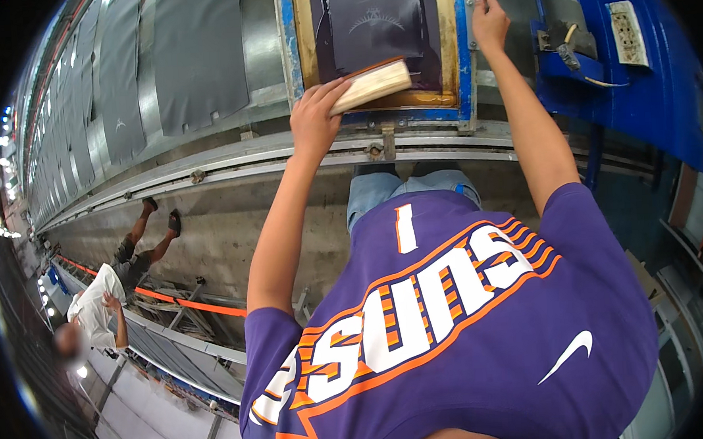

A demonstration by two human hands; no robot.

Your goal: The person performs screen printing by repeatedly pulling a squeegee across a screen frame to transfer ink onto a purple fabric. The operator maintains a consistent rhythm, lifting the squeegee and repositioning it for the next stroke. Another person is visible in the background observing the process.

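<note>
A screen printing frame (464,62) with blue outer edges lies flat on the long table in front of me. Dark ink covers much of its mesh, and a pale arched design shows in the middle. My left hand (315,114) is closed round the left end of a squeegee (376,86) with a pale wooden handle. The squeegee rests slantwise across the near part of the screen, its blade side mostly hidden. At the frame's right edge, my right hand (490,26) has its fingers curled on the metal side strip; their tips are partly hidden.
Dark grey fabric pieces (200,60) lie in a row along the table to the left. A metal rail (285,161) runs along its near edge. Blue machinery with a motor (570,25) stands at the right. Another person (101,304) is on the aisle floor at left.
</note>
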